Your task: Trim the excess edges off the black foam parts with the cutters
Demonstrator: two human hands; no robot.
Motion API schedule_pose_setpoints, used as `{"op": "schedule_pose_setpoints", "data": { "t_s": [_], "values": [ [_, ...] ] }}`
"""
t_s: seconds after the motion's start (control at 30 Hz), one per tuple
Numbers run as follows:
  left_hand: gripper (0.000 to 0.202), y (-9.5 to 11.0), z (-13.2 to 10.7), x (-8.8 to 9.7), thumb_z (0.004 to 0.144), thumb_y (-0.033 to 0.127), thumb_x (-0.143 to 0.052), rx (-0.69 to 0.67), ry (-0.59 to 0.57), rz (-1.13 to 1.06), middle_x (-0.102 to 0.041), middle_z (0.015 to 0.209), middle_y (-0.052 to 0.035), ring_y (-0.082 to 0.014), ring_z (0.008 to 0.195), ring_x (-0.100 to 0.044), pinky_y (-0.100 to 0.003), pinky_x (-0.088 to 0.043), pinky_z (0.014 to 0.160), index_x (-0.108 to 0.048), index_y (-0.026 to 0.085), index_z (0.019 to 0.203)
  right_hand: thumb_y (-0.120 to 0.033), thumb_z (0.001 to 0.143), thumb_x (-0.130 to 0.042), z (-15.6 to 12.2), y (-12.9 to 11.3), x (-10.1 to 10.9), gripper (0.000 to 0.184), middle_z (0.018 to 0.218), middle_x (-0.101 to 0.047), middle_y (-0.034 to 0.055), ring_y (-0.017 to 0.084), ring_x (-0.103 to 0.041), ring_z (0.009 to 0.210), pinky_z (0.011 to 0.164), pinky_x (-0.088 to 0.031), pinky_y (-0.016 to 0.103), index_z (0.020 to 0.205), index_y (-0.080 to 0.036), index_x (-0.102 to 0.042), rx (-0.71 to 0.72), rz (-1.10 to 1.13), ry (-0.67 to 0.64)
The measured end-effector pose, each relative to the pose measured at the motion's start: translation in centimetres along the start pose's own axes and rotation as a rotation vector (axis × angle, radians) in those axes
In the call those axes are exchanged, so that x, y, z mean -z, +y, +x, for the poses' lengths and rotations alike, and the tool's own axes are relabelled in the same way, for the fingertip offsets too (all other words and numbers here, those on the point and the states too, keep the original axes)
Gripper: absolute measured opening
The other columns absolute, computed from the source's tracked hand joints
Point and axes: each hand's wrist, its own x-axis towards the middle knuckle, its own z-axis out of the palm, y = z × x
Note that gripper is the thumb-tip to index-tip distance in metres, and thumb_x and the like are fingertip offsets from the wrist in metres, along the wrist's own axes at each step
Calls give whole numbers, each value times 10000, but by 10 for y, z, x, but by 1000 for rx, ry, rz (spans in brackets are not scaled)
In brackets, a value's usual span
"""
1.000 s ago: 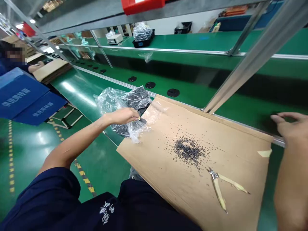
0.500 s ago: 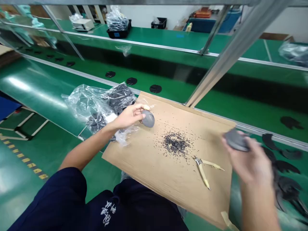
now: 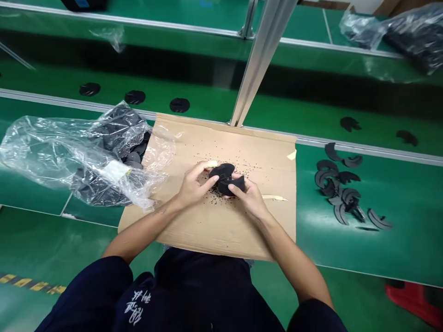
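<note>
Both my hands meet over the middle of a brown cardboard sheet (image 3: 221,230) lying on my lap. My left hand (image 3: 195,184) and my right hand (image 3: 247,198) are closed on a black round plastic part (image 3: 226,179), each gripping one side. Small black specks are scattered on the cardboard under them. The yellow handle of a pair of cutters (image 3: 275,198) pokes out to the right of my right hand; the rest is hidden. A clear plastic bag (image 3: 79,157) with more black parts lies at the left.
A pile of black crescent-shaped pieces (image 3: 341,189) lies on the green bench at the right. Round black parts (image 3: 134,97) sit on the conveyor belt behind. A slanted metal post (image 3: 256,60) rises from the belt's rail. Another bag of parts (image 3: 404,32) is top right.
My left hand took a black part from the bag and brought it to the cardboard's middle. My right hand came in from the right and joined it. The view swung right and down.
</note>
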Motion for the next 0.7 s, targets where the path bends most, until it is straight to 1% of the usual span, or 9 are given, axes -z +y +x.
{"op": "schedule_pose_setpoints", "data": {
  "t_s": [0.07,0.13,0.2,0.27,0.3,0.43,0.57,0.63,0.7],
  "values": [
    [275,0,-1,1,954,345,-671,-43,-43,25,-740,1057,-86,-173,945,-688,-312,-567,854,-676,179,1173,-477,685,-896,0,2,2,538,984,-754,38,171,-709,807,622,-641,280,1108,-196,-717,1,-27,-37],
    [259,2,-3,-1,956,348,-675,-71,-81,77,-739,1010,-75,-171,903,-677,-312,-557,825,-691,188,1159,-498,717,-873,-1,4,2,560,1032,-760,43,184,-714,857,661,-643,294,1171,-213,-715,16,-67,-65],
    [247,3,-3,-3,959,348,-672,-88,-95,141,-732,967,-65,-166,855,-654,-310,-544,786,-693,191,1148,-517,750,-848,-1,5,3,562,1114,-762,54,209,-720,973,794,-645,334,1210,-223,-715,59,-114,-64],
    [241,4,-4,-6,961,337,-670,-108,-102,191,-723,939,-61,-163,824,-632,-307,-531,758,-688,186,1147,-541,774,-825,-1,6,3,541,1159,-761,60,226,-710,1067,938,-611,374,1199,-220,-727,103,-151,-47],
    [240,4,-4,-6,960,330,-671,-124,-103,207,-719,927,-59,-161,812,-622,-304,-525,746,-685,183,1149,-555,781,-815,-1,8,4,537,1162,-762,61,229,-708,1085,979,-593,385,1190,-218,-733,117,-161,-39],
    [247,4,-5,-8,956,314,-678,-173,-85,230,-707,895,-45,-153,777,-604,-295,-515,724,-670,188,1168,-609,804,-772,0,13,5,526,1109,-773,53,230,-719,1035,943,-597,376,1156,-218,-746,131,-190,-25],
    [250,4,-8,-9,949,301,-689,-186,-73,229,-706,901,-43,-155,785,-615,-295,-520,738,-663,199,1176,-617,828,-746,-1,14,5,489,1084,-777,47,232,-722,1014,924,-599,374,1121,-226,-756,161,-221,-9],
    [281,4,-9,-10,951,317,-689,-170,-70,207,-702,918,-44,-154,803,-623,-294,-526,753,-654,200,1204,-599,849,-734,-3,12,5,452,1093,-778,46,232,-724,1030,951,-592,380,1116,-235,-762,196,-238,-21],
    [370,4,-10,-10,952,374,-687,-113,-71,156,-685,928,-44,-153,825,-629,-294,-537,766,-630,198,1272,-572,872,-723,-4,10,4,414,1124,-777,44,235,-721,1075,1006,-574,392,1128,-250,-767,232,-270,-49]
  ]
}}
